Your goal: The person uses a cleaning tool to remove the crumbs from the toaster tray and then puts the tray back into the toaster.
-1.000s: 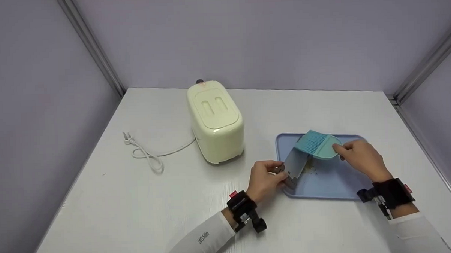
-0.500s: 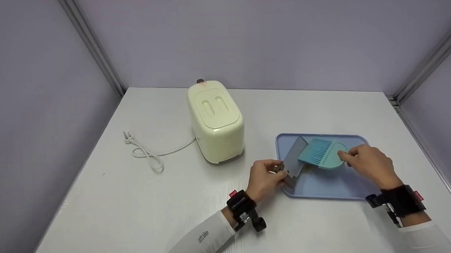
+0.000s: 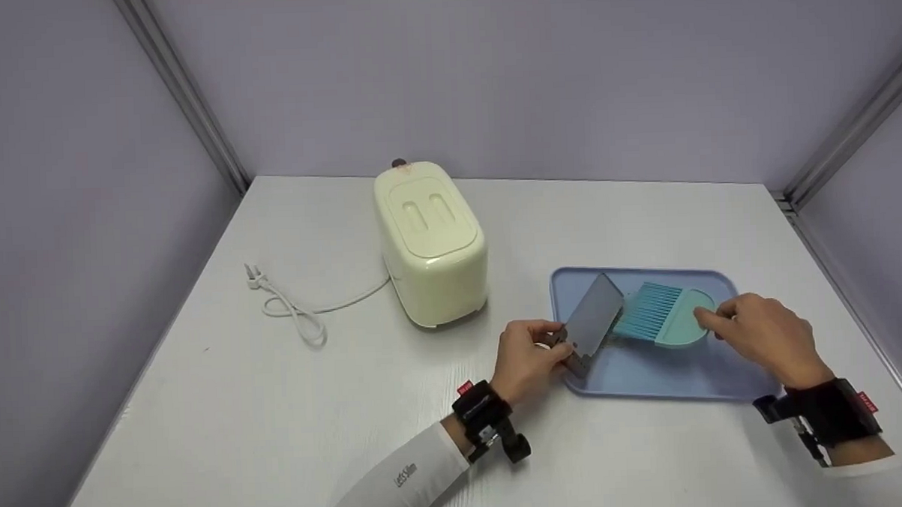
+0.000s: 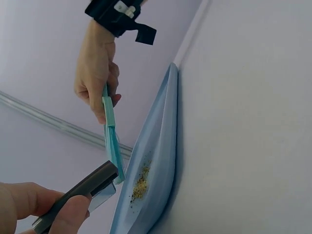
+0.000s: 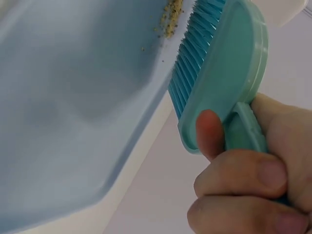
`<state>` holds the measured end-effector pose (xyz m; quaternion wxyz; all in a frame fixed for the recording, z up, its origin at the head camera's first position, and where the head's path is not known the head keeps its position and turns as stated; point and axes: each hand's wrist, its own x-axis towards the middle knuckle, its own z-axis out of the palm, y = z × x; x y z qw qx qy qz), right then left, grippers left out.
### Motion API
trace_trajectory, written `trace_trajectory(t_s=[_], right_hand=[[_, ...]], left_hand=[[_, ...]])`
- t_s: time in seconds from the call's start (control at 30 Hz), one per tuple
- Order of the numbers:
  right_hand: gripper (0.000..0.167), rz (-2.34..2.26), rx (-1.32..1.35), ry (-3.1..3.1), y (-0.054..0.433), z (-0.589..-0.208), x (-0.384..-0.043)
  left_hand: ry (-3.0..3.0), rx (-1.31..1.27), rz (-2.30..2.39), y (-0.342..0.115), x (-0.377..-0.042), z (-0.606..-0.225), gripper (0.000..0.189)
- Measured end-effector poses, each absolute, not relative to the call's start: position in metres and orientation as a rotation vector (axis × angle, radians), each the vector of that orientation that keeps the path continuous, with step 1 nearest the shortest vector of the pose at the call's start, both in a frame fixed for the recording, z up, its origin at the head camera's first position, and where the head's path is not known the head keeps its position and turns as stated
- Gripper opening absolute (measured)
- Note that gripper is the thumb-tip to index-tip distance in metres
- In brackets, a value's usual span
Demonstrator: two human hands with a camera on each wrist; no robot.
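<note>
In the head view my left hand (image 3: 526, 363) pinches the dark grey end of a thin metal crumb tray (image 3: 594, 316), tilted over the left part of a blue tray (image 3: 673, 381). Thumb and fingertips clasp that end in the left wrist view. My right hand (image 3: 770, 336) grips a turquoise brush (image 3: 682, 319) by its handle, bristles toward the crumb tray. The brush hangs over the blue tray; whether it touches the crumb tray is unclear. Yellowish crumbs (image 4: 140, 186) lie in the blue tray, largely hidden in the head view.
A cream toaster (image 3: 436, 254) stands left of the blue tray. Its white cord and plug (image 3: 255, 277) lie looped farther left on the white table (image 3: 314, 408). Pale walls (image 3: 490, 79) close off the back and sides.
My right hand has drawn the brush rightward and toward me, from over the crumb tray's far end to its right side. My left hand stays nearly still, and more of the crumb tray shows.
</note>
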<state>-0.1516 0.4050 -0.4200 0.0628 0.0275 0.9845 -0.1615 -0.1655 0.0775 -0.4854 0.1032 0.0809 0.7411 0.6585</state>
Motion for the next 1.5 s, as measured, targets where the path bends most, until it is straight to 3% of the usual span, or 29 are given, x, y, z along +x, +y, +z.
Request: trace_trajectory(t_s=[0.37, 0.83, 1.5], right_hand=[[0.065, -0.577, 0.094, 2.955, 0.398, -0.404, -0.160], [0.060, -0.676, 0.073, 2.983, 0.373, -0.421, -0.171], [0.045, -0.492, -0.181, 3.051, 0.348, -0.417, -0.149]], left_hand=[[2.145, 0.201, 1.952, 0.078, -0.166, -0.486, 0.027], [2.133, 0.221, 1.963, 0.077, -0.165, -0.485, 0.027], [2.110, 0.187, 1.963, 0.077, -0.166, -0.486, 0.027]])
